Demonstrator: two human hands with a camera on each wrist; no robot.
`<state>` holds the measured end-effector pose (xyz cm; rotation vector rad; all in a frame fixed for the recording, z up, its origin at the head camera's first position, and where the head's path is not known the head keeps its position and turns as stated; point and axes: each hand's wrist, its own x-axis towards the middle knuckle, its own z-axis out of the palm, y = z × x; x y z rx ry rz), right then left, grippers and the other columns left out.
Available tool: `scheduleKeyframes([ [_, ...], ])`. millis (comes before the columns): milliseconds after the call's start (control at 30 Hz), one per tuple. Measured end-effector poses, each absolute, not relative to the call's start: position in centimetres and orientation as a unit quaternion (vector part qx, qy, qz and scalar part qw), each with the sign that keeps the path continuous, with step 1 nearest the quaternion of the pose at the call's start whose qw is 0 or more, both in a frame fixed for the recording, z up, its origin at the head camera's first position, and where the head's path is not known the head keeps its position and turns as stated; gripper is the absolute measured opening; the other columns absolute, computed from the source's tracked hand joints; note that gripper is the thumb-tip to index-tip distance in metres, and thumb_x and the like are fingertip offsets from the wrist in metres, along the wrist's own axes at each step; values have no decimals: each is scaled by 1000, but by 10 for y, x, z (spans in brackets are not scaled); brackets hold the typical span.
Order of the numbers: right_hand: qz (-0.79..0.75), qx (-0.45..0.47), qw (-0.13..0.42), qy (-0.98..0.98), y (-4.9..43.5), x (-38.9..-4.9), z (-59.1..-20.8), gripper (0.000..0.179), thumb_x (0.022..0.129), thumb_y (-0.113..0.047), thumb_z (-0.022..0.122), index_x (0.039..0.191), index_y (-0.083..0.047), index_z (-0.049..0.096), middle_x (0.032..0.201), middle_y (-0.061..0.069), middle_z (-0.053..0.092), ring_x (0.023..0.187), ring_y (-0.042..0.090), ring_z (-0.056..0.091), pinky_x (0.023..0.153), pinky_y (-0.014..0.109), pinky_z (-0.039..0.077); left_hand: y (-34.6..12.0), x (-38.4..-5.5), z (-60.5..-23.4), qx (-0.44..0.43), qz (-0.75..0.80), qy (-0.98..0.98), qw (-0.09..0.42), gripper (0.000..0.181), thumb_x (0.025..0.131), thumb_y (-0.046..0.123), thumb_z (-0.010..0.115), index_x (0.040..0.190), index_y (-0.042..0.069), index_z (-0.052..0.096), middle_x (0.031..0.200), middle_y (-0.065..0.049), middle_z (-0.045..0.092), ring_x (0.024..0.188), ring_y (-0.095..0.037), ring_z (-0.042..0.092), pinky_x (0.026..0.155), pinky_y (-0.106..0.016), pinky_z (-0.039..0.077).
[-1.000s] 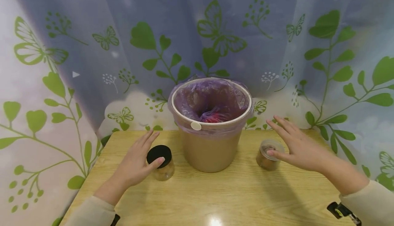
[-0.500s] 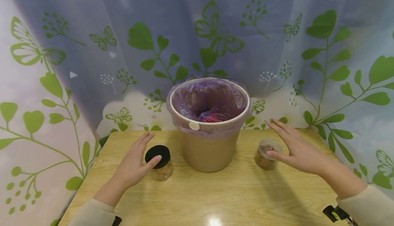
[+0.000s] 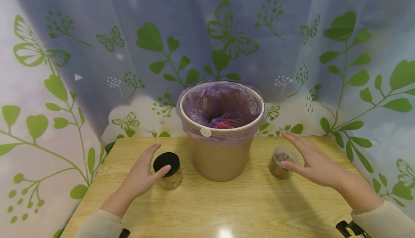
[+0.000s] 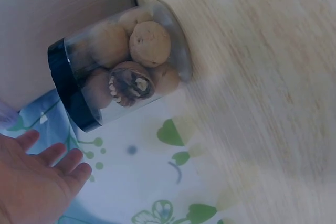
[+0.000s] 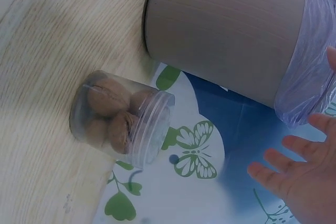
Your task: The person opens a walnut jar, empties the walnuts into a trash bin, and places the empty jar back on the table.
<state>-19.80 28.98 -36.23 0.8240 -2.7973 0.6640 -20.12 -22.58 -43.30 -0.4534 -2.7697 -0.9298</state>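
My left hand hovers with straight fingers just left of a clear jar with a black lid; the thumb overlaps the lid in the head view. Inside that jar, the left wrist view shows round tan nuts and one cracked open. My right hand is spread to the right of a smaller clear jar, its thumb overlapping the rim. Brown wrinkled nuts fill part of this jar, whose mouth has no lid on it. Neither hand grips anything. Both jars stand upright on the table.
Between the jars, at the back of the wooden table, stands a brown bin. Its purple plastic liner folds over the rim, and something red shows inside. A patterned curtain hangs behind the table.
Both hands stay beside their jars with only slight shifts. The right hand dips a little lower. The whole head view sways slightly; jars and bin keep their places.
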Motion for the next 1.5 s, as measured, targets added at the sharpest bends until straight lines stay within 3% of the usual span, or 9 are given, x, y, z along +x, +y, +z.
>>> scheduleKeyframes([
  [667,243,265,63,-931,294,-195,-375,82,95,-35,70,160,-20,22,160,21,27,142,51,27,101,75,30,-228,-203,-450,-100,-369,-923,33,101,90,54,70,158,3,17,159,-26,24,141,-49,31,105,-68,34],
  [933,255,270,71,-926,293,-194,-383,84,93,-33,73,159,-16,24,160,21,28,142,50,27,103,73,30,-232,-207,-463,-101,-407,-908,17,105,87,51,74,157,-1,16,159,-27,23,141,-50,31,110,-65,30],
  [1500,286,239,44,-927,291,-188,-400,84,94,-35,71,160,-17,21,160,24,24,142,54,24,100,77,27,-237,-211,-482,-81,-474,-876,-27,107,86,41,80,159,4,10,161,-23,20,140,-49,32,111,-62,32],
])
